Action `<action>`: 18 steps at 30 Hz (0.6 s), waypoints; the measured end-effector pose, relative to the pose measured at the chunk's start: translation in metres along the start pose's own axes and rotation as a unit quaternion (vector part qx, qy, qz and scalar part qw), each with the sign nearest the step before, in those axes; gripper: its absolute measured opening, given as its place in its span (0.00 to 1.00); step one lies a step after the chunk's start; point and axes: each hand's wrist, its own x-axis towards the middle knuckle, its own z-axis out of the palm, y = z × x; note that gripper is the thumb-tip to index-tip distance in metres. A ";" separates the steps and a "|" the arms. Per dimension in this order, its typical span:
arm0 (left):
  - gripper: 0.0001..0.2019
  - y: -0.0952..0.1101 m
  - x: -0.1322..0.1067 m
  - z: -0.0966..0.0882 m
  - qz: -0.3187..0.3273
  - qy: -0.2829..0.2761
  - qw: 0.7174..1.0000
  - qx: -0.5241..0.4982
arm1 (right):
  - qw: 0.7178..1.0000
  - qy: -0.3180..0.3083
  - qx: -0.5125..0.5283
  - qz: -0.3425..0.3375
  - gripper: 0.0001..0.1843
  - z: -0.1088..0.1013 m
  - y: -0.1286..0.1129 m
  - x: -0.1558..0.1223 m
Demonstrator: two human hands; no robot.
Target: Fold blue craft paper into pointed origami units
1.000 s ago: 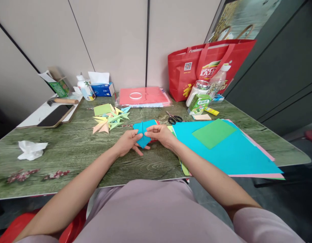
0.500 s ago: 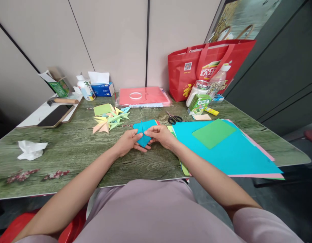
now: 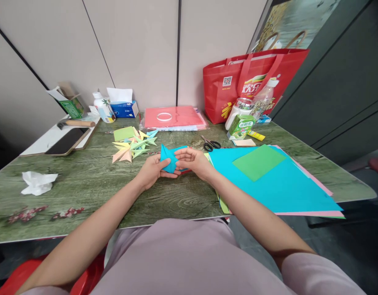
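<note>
A small piece of folded blue paper (image 3: 169, 163) is held up over the table by both hands, with a pointed corner at its upper left. My left hand (image 3: 153, 170) grips it with the thumb on top and fingers beneath. At its right edge, my right hand (image 3: 193, 161) has bent fingers closed on the paper, partly hiding it. Behind and below, more blue paper with a bit of red shows, largely covered by the hands. Folded pastel paper shapes (image 3: 136, 143) lie in a heap to the left.
Large blue sheets (image 3: 287, 188) with a green square (image 3: 259, 162) on top lie at right. Scissors (image 3: 211, 144), a red paper pack (image 3: 175, 118), a green carton (image 3: 241, 127) and a red bag (image 3: 219, 90) stand or lie behind. Left are a phone (image 3: 67, 141) and crumpled tissue (image 3: 39, 182).
The folded blue paper has been turned and tilted, so its point now rises at the upper left. My right fingers have shifted from its middle to its right edge.
</note>
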 end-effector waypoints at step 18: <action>0.10 -0.001 0.002 -0.002 0.036 0.013 0.999 -0.024 | 0.999 0.011 0.018 0.030 0.16 0.006 0.004 -0.001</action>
